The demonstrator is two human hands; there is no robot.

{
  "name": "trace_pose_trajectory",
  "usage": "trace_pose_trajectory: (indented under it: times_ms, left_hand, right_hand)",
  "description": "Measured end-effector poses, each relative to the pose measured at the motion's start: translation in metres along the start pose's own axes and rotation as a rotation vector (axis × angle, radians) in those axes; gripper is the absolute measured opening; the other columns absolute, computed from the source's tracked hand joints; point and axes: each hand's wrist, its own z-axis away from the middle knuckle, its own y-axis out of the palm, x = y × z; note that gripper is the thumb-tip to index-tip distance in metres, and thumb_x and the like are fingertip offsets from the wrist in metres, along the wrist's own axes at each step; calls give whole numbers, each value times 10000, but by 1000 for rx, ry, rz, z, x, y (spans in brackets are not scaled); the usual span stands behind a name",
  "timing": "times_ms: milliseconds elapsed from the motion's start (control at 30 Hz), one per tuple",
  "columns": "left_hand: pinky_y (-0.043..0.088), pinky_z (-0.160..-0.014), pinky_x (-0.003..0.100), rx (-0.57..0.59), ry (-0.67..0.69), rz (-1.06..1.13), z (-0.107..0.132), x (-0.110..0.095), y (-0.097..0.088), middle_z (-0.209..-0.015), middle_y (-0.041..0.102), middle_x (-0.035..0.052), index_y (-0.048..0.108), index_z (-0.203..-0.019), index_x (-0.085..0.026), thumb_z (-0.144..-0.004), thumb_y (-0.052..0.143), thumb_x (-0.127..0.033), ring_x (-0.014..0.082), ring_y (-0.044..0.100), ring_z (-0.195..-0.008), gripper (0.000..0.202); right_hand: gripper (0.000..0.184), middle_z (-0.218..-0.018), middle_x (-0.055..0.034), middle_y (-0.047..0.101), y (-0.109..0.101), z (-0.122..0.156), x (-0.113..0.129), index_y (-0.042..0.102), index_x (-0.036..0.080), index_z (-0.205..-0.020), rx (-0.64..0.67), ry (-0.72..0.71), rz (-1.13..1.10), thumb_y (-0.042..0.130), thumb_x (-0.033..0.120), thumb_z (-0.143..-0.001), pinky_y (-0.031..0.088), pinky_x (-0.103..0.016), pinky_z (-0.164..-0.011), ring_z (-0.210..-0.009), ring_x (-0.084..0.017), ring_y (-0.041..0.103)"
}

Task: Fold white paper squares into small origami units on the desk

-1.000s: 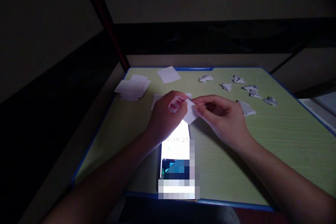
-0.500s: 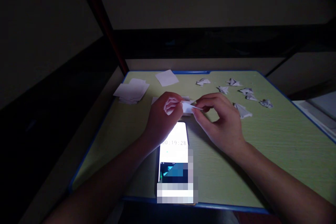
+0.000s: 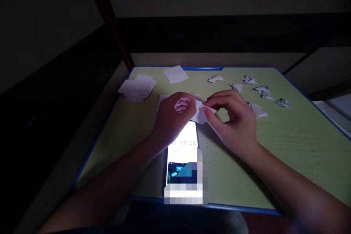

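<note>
A small piece of folded white paper (image 3: 199,114) is held between my two hands, just above the top end of a lit phone. My left hand (image 3: 174,115) is curled, with thumb and forefinger pinched on the paper's left part. My right hand (image 3: 233,119) pinches its right end between thumb and fingertips. The phone (image 3: 182,153) lies on the table, its bright screen showing timer digits, and my left hand covers part of it. Behind my left hand, a flat white sheet (image 3: 162,103) is mostly hidden.
The table (image 3: 296,161) is pale green with a blue edge. A stack of white paper squares (image 3: 138,89) lies at left, and a single square (image 3: 176,74) sits at the back. Several folded paper pieces (image 3: 248,79) are scattered at right, including a larger one (image 3: 257,110) beside my right hand.
The view has tilted down slightly, so the table sits higher in the picture. The held paper has turned, and more of its face shows below my fingers. Both hands keep their pinch.
</note>
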Motion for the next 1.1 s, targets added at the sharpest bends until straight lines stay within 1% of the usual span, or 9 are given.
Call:
trace_pose_trajectory:
  times_ms: [167, 367, 533, 667, 833, 967, 1100]
  left_hand:
    - [550, -670, 242, 0, -12, -26, 1, -1, 1, -755, 712, 5, 630, -747, -171, -747, 608, -171, 112, 661, -703, 23]
    - [544, -648, 208, -4, 36, -23, 0, 0, 2, -748, 722, 11, 654, -763, -152, -754, 613, -163, 101, 667, -691, 43]
    - [538, -619, 185, -23, 81, -61, 0, 2, 2, -718, 723, 15, 660, -744, -150, -749, 606, -139, 95, 668, -662, 56]
    - [538, -599, 175, -53, 113, -85, 0, 2, 2, -698, 720, 17, 661, -731, -145, -735, 604, -121, 92, 667, -636, 61]
    - [544, -590, 187, -52, 94, -115, 0, 0, 1, -687, 722, 32, 666, -712, -138, -733, 599, -131, 101, 668, -624, 70]
    - [547, -593, 203, -44, 36, -113, 0, -1, 1, -694, 728, 37, 683, -718, -142, -713, 597, -123, 112, 671, -627, 89]
    - [555, -611, 217, -39, 16, -108, -1, 1, 1, -717, 736, 45, 698, -742, -141, -715, 600, -149, 124, 681, -647, 101]
  right_hand:
    - [75, -873, -42, 618, 0, 1, 0, 654, 256, -810, 0, 34, 0, 664, 184, -794, 482, -369, -685, -818, -207, 587]
    - [99, -863, -39, 607, 2, 1, -3, 650, 230, -795, -28, 59, -63, 666, 136, -767, 483, -344, -678, -825, -194, 586]
    - [87, -837, -32, 606, 3, 1, -5, 654, 207, -779, -35, 21, -62, 684, 131, -751, 465, -329, -646, -770, -176, 575]
    - [95, -848, -37, 606, 5, 2, -5, 658, 198, -800, -21, 10, -78, 699, 129, -748, 464, -330, -644, -768, -174, 567]
    - [108, -870, -34, 596, 8, 3, -7, 646, 200, -810, 4, 25, -150, 707, 131, -753, 469, -324, -645, -786, -169, 565]
    - [107, -852, -23, 594, 9, 2, -8, 642, 199, -798, -9, 29, -141, 696, 116, -759, 461, -323, -671, -794, -159, 563]
    - [101, -843, -21, 594, 9, 2, -8, 640, 195, -788, -11, 56, -150, 684, 108, -762, 455, -321, -660, -778, -156, 562]
